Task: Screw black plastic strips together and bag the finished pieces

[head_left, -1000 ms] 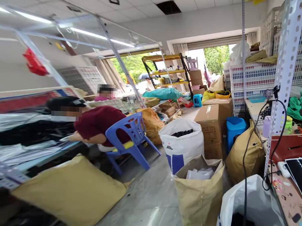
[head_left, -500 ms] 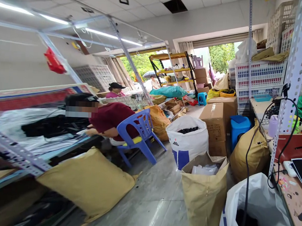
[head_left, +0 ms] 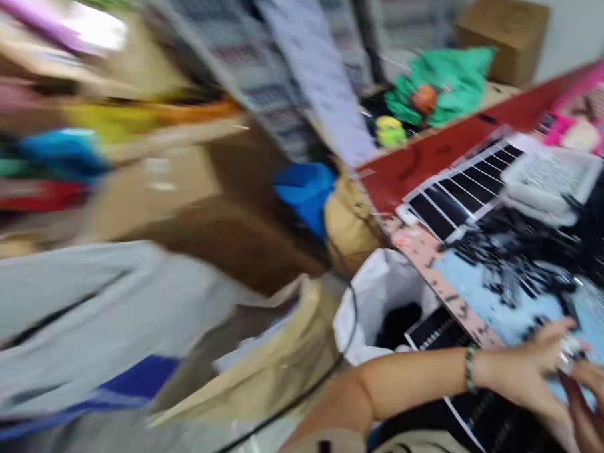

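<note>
My left hand (head_left: 530,370), with a beaded bracelet (head_left: 471,367) at the wrist, reaches over the table edge at the lower right. Close against it is my right hand (head_left: 595,399), partly cut off by the frame. Their fingers meet around a small shiny piece (head_left: 569,352), too blurred to name. Just beyond lies a heap of small black parts (head_left: 513,262) on a light blue mat (head_left: 460,273). A black sheet with white markings (head_left: 513,423) lies below my forearm.
Behind the heap are black strips on white backing (head_left: 464,187) and a white tray of small pieces (head_left: 554,174). A red board (head_left: 409,178) edges the table. At left stand a white sack (head_left: 380,276), a brown paper bag (head_left: 297,346) and cartons (head_left: 183,188). A black cable (head_left: 320,381) hangs between.
The view has swung right and down, from the room with a seated co-worker to the worktable. My two hands, out of sight before, now show at the lower right.
</note>
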{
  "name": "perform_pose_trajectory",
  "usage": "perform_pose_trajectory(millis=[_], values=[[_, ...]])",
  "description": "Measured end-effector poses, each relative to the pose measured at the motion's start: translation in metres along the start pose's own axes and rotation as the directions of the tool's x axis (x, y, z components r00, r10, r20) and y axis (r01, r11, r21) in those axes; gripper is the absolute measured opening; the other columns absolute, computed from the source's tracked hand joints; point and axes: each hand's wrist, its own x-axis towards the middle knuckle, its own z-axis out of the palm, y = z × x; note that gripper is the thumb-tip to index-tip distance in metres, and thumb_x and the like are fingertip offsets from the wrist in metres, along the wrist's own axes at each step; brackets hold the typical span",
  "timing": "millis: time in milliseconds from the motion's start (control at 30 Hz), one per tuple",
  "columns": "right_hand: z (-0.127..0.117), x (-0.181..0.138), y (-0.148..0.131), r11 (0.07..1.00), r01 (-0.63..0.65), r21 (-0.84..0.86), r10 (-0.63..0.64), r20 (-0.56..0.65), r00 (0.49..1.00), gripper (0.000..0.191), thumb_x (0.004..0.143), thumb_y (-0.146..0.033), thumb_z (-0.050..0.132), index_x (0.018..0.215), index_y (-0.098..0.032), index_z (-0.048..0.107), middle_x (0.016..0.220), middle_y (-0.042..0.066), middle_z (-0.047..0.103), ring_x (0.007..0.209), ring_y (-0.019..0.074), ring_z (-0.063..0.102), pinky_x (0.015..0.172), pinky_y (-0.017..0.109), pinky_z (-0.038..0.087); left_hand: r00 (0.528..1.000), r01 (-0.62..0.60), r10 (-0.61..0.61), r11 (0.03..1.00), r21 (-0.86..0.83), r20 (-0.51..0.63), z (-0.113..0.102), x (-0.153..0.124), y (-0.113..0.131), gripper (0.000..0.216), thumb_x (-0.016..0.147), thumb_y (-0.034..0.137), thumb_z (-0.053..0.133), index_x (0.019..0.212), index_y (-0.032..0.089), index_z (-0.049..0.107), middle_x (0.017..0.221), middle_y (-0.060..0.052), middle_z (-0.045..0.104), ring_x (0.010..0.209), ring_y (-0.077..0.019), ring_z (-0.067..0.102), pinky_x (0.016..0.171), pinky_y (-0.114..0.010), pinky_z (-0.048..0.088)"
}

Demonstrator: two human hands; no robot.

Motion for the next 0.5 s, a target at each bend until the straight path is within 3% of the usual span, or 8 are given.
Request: perform_pose_trajectory(millis=[67, 100, 167, 233, 333, 433, 500], values=[[-0.014, -0.006, -0.005, 0.996, 0.088, 0.025, -0.085, -0.087, 0.993, 0.006, 0.084, -0.031, 0.060, 0.087, -0.031, 0.065, 0.087, 0.007, 0.064, 0.083, 0.0259, 0.064, 0.070, 0.045, 0.055, 0.998, -0.039, 0.040, 0.999, 0.024, -0.046, -0.001, 0.000, -0.008, 0.090, 0.070, 0.019, 0.077, 0.144, 0.020, 0.027, 0.149, -0.013, 0.030, 0.138, -0.0277, 0.031, 0.112, -0.040, 0.036], [-0.017, -0.006, -0.006, 0.997, 0.070, 0.045, -0.064, -0.120, 0.991, 0.005, 0.084, -0.028, 0.060, 0.087, -0.028, 0.064, 0.085, 0.007, 0.064, 0.080, 0.0246, 0.063, 0.070, 0.043, 0.054, 0.994, -0.030, 0.034, 0.999, 0.042, -0.108, -0.006, -0.001, -0.013, 0.086, 0.075, 0.017, 0.072, 0.145, 0.023, 0.023, 0.145, -0.012, 0.035, 0.134, -0.0254, 0.037, 0.108, -0.041, 0.041], [-0.022, -0.002, -0.005, 0.993, -0.047, 0.112, 0.076, -0.272, 0.959, 0.008, 0.084, -0.027, 0.061, 0.091, -0.024, 0.062, 0.083, 0.006, 0.062, 0.077, 0.0214, 0.062, 0.065, 0.037, 0.053, 0.978, -0.037, 0.062, 0.991, 0.126, -0.199, -0.018, -0.005, -0.025, 0.067, 0.085, 0.015, 0.058, 0.143, 0.028, 0.027, 0.136, -0.009, 0.046, 0.127, -0.0222, 0.046, 0.103, -0.043, 0.044], [-0.025, 0.001, 0.000, 0.962, -0.176, 0.208, 0.239, -0.336, 0.911, 0.019, 0.082, -0.030, 0.064, 0.100, -0.023, 0.060, 0.084, 0.004, 0.061, 0.075, 0.0190, 0.061, 0.063, 0.033, 0.052, 0.956, -0.075, 0.145, 0.961, 0.266, -0.255, -0.024, -0.011, -0.033, 0.052, 0.087, 0.019, 0.054, 0.136, 0.027, 0.039, 0.127, -0.008, 0.054, 0.120, -0.0232, 0.050, 0.102, -0.046, 0.042], [-0.026, 0.001, 0.010, 0.914, -0.303, 0.269, 0.354, -0.165, 0.921, 0.021, 0.082, -0.035, 0.065, 0.098, -0.023, 0.062, 0.086, 0.005, 0.063, 0.077, 0.0185, 0.061, 0.065, 0.032, 0.051, 0.959, -0.180, 0.264, 0.846, 0.502, -0.101, -0.016, -0.025, -0.041, 0.036, 0.085, 0.024, 0.056, 0.121, 0.024, 0.054, 0.121, -0.007, 0.060, 0.114, -0.0249, 0.052, 0.103, -0.050, 0.035], [-0.021, 0.002, 0.019, 0.897, -0.382, 0.222, 0.389, 0.014, 0.921, 0.019, 0.082, -0.039, 0.063, 0.083, -0.021, 0.065, 0.080, 0.004, 0.064, 0.071, 0.0174, 0.060, 0.064, 0.030, 0.049, 0.966, -0.220, 0.256, 0.739, 0.637, 0.036, -0.003, -0.033, -0.048, 0.033, 0.087, 0.022, 0.053, 0.120, 0.023, 0.057, 0.122, -0.006, 0.062, 0.113, -0.0243, 0.053, 0.104, -0.049, 0.028], [-0.017, 0.003, 0.022, 0.898, -0.403, 0.174, 0.400, 0.053, 0.915, 0.021, 0.083, -0.040, 0.062, 0.080, -0.020, 0.066, 0.075, 0.002, 0.063, 0.065, 0.0158, 0.058, 0.061, 0.029, 0.047, 0.968, -0.223, 0.245, 0.711, 0.667, 0.062, 0.001, -0.034, -0.053, 0.034, 0.089, 0.022, 0.051, 0.122, 0.024, 0.056, 0.124, -0.005, 0.062, 0.113, -0.0237, 0.053, 0.103, -0.048, 0.027]])
